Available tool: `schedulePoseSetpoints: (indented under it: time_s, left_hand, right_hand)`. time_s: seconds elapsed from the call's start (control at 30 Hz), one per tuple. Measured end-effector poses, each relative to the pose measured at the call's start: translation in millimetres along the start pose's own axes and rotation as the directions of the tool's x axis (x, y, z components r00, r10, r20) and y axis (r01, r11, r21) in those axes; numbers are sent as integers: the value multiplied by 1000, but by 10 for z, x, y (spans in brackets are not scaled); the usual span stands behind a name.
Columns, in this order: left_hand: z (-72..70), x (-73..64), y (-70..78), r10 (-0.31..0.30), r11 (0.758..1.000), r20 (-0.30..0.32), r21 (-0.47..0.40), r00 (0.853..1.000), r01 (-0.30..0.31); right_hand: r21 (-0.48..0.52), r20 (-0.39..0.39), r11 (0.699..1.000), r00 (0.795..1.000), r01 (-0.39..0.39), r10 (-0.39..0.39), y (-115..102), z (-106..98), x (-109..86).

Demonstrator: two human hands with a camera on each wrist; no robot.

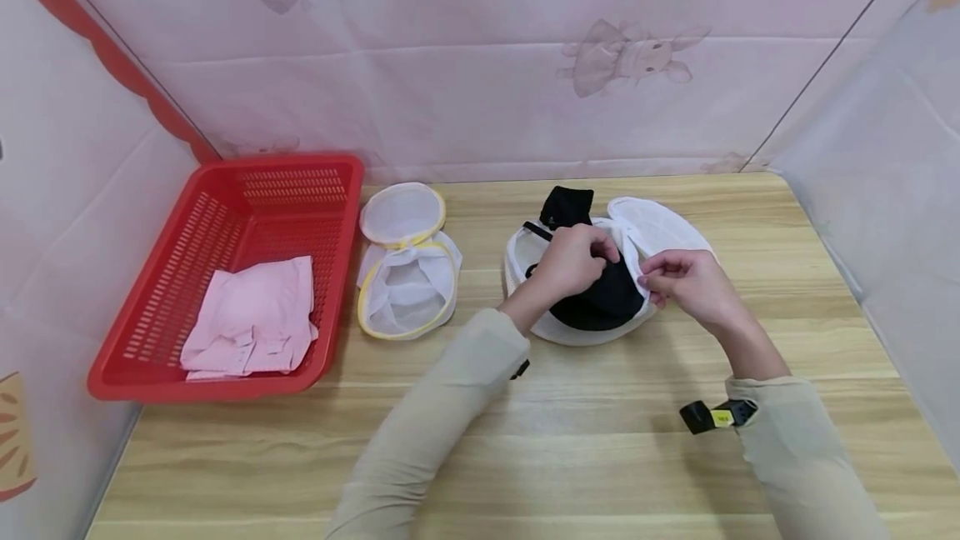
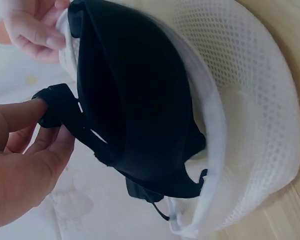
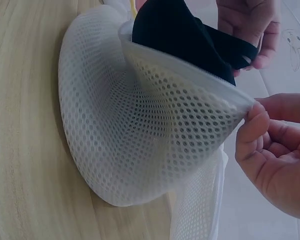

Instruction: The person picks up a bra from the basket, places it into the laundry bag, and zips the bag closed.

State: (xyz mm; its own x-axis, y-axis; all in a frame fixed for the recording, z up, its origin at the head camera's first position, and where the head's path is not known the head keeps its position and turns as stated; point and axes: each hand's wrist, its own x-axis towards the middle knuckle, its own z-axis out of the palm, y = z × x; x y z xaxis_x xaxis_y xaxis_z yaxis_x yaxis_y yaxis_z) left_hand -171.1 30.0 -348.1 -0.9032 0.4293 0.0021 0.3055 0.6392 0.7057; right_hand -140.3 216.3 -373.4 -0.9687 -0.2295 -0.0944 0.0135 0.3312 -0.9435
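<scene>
A black bra (image 1: 600, 298) sits partly inside a white mesh laundry bag (image 3: 140, 125), with one black end hanging over the bag's far rim. My left hand (image 1: 573, 261) pinches a black band of the bra between thumb and fingers, seen closely in the left wrist view (image 2: 27, 165). At the bag's right side, my right hand (image 1: 690, 286) pinches the white rim between thumb and forefinger. The bag's round lid (image 1: 660, 227) is folded back behind that hand. How far down the bra reaches is hidden by the bag wall.
To the left is a red plastic basket (image 1: 345, 232) with a folded pink garment (image 1: 251, 315) in it. Between basket and bag lies a smaller white mesh bag with yellow trim (image 1: 408, 290), its lid open. All stand on a wood-grain table (image 1: 600, 457) against a pink printed backdrop.
</scene>
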Motion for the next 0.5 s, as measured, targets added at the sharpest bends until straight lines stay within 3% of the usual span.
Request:
schedulePoseSetpoints:
  time_s: [0.27, 0.5]
  left_hand:
    - [86, -18, 97, 16, 998, 89, 57, 996, -22]
    - [151, -38, 24, 71, 986, 146, 138, 987, -91]
  right_hand:
    - [-12, -14, 1000, 1000, 23, -23, 13, -11, 1]
    - [-40, -28, 999, 999, 14, -15, 38, -35, -6]
